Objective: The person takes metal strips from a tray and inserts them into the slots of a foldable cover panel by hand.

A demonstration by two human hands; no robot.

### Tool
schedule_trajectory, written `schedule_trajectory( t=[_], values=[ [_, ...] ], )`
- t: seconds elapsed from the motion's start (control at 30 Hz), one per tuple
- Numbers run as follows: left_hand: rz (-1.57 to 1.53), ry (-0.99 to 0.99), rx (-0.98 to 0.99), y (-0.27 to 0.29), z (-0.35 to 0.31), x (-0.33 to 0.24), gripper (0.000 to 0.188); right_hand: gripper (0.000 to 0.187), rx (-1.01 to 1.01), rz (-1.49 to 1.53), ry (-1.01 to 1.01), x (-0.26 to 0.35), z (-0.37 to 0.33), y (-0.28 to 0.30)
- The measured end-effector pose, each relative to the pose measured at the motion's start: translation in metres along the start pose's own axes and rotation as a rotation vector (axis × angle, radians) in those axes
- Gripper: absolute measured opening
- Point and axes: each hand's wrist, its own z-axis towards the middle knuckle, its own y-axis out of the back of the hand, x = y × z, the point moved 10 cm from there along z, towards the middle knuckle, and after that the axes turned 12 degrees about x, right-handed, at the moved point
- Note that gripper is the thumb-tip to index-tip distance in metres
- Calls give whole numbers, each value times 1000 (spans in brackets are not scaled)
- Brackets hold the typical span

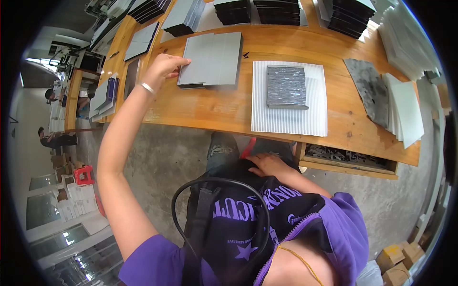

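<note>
My left hand (pixel 167 66) reaches over the table to the left edge of a flat grey panel (pixel 210 59). Its fingers are closed at that edge, the index fingertip on the panel's face. The panel seems to lie on others, their edges slightly out of line. Down on my lap, my right hand (pixel 271 166) rests with its fingers apart, holding nothing. In front of me a dark block with fine streaked layers (pixel 287 86) sits on a ribbed white sheet (pixel 312 119). A red piece (pixel 248 148) shows beside my right hand, its kind unclear.
Stacks of dark-edged grey panels (pixel 232 12) line the table's far side. To the right lie a stained grey sheet (pixel 367 88), white sheets (pixel 405 112) and a pile of translucent sheets (pixel 405 38). An open drawer (pixel 350 155) below the table holds small dark pieces.
</note>
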Motion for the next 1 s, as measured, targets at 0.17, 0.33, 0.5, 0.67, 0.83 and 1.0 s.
schedule_trajectory(
  t=[0.17, 0.33, 0.5, 0.67, 0.83, 1.0],
  values=[
    [90, 116, 20, 2, 4, 7, 35, 44, -58, -4, 27, -3, -3, 2],
    [98, 74, -19, 4, -5, -12, 29, 45, -64, -1, 30, -10, 0, 3],
    [135, 107, -59, 6, -5, -14, 29, 45, -59, -9, 21, -14, 3, -1],
    [160, 142, 42, 0, 2, -5, 33, 46, -83, -17, 24, -18, 3, -3],
    [152, 136, 11, 7, 3, -8, 29, 45, -70, 5, 22, -18, 3, -2],
    [151, 142, 0, 15, 4, -7, 27, 45, -72, 7, 28, -17, 4, 0]
  ],
)
